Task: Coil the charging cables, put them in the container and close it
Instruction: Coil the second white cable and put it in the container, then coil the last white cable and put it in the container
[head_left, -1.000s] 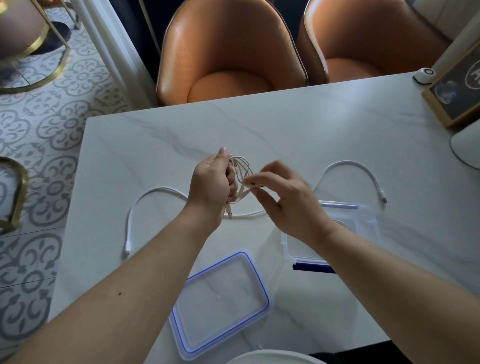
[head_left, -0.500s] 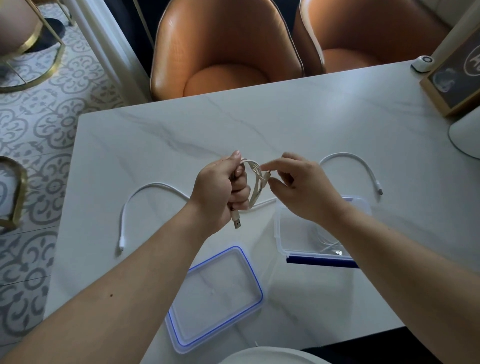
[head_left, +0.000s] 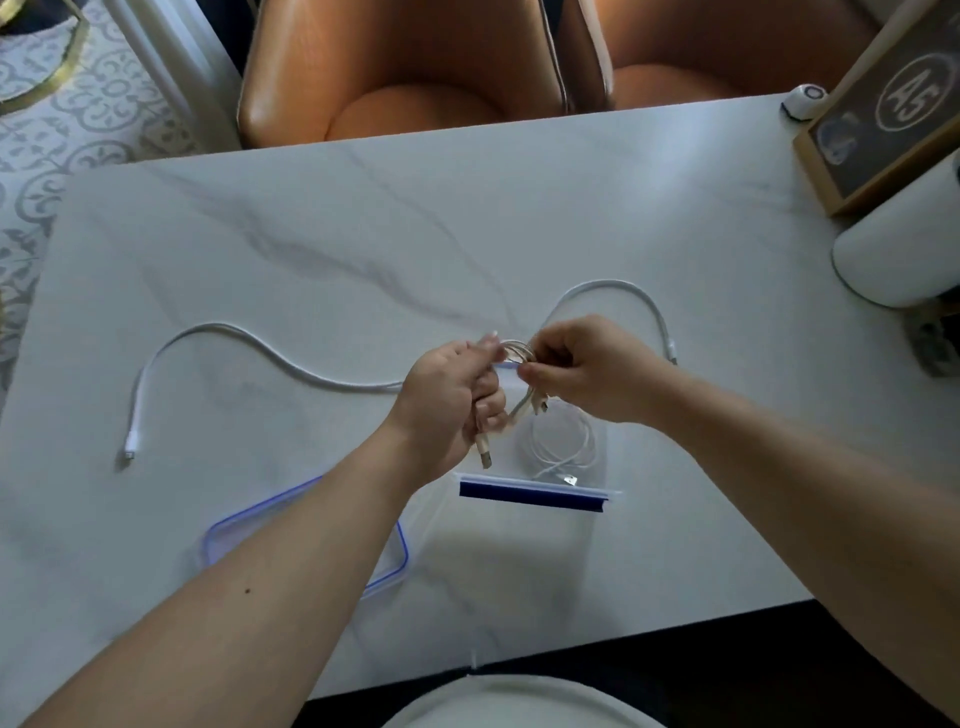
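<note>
The lid (head_left: 244, 527) lies by the near edge, half under the left arm (head_left: 291, 566). Next, the open box (head_left: 530, 496) holds one coiled cable (head_left: 558, 447). Above it the left hand (head_left: 447, 400) grips a bundle (head_left: 514, 353) and the right hand (head_left: 587, 369) pinches it. Beyond, a loose cable (head_left: 249, 343) curves across wide bare table (head_left: 519, 208).

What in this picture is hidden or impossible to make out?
Head view:
- lid: mostly under the left forearm.
- coiled cable: loop count hidden by the left hand and right hand.
- container: far rim behind both hands.
- loose white cable: middle hidden behind the hands.
</note>
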